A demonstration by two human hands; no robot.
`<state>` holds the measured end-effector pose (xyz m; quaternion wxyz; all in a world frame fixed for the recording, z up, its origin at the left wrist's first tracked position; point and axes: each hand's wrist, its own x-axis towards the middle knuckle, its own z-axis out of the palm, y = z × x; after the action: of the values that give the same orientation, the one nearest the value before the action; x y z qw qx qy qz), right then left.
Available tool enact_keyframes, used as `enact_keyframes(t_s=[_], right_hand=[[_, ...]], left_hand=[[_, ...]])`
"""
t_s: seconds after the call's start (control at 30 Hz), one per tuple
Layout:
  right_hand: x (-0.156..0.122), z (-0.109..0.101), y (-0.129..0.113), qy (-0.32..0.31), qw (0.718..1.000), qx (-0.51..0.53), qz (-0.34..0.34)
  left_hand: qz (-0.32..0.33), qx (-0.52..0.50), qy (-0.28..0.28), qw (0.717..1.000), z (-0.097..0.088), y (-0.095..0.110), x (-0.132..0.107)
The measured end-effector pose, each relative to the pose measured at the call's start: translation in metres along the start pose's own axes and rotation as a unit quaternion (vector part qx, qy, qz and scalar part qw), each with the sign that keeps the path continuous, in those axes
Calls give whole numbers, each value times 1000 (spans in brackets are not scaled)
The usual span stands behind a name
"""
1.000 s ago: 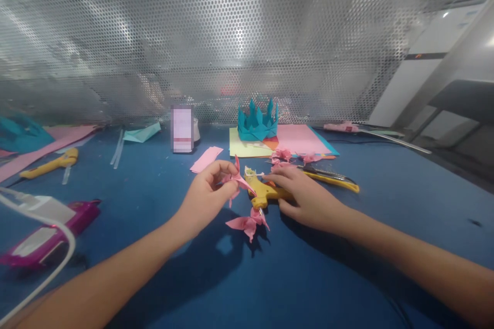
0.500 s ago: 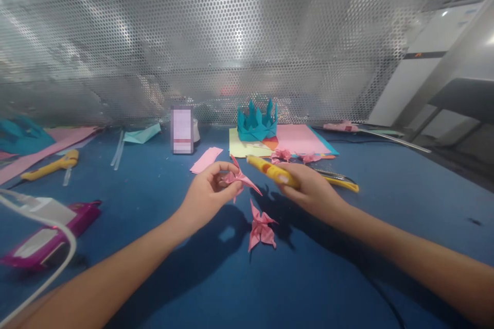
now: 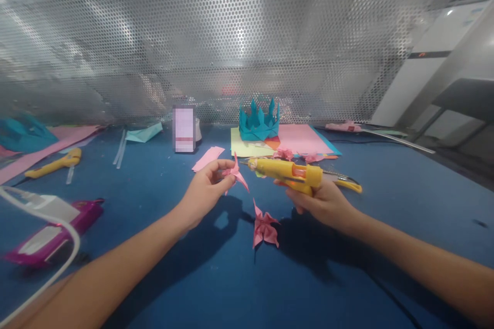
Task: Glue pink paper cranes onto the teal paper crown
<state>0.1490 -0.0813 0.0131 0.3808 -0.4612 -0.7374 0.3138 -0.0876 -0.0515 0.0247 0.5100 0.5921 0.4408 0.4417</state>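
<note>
Between the thumb and fingers of my left hand [image 3: 206,185] is a pink folded-paper flower [image 3: 236,173], its pointed petals sticking out to the right. My right hand [image 3: 324,197] is closed around the grip of a yellow hot glue gun [image 3: 287,172]. The gun lies sideways in the air, its nozzle pointing left and close to the flower; I cannot tell whether they touch. Below, a second pink paper flower [image 3: 265,227] lies on the blue table with its petals spread.
Behind stands a teal paper crown [image 3: 258,125] beside pink paper sheets [image 3: 299,138]. A yellow-handled cutter [image 3: 349,186] lies right of the glue gun. Leftward are pink strips [image 3: 208,158], a phone [image 3: 184,131], another glue gun [image 3: 56,163] and a magenta case [image 3: 87,215] under a white cable.
The glue gun has turned from slanted to nearly level, side on, with its nozzle nearer the held flower. My left hand has tilted the flower slightly.
</note>
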Motion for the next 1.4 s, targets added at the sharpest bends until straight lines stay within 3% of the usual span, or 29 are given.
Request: enact_keyframes(t_s=[0.5, 1.4], right_hand=[[4, 2, 1, -31, 999, -38, -2], [5, 1, 2, -8, 994, -101, -38]], left_hand=[[-13, -2, 0, 1000, -2, -2, 2], [-14, -30, -9, 999, -1, 3, 0]])
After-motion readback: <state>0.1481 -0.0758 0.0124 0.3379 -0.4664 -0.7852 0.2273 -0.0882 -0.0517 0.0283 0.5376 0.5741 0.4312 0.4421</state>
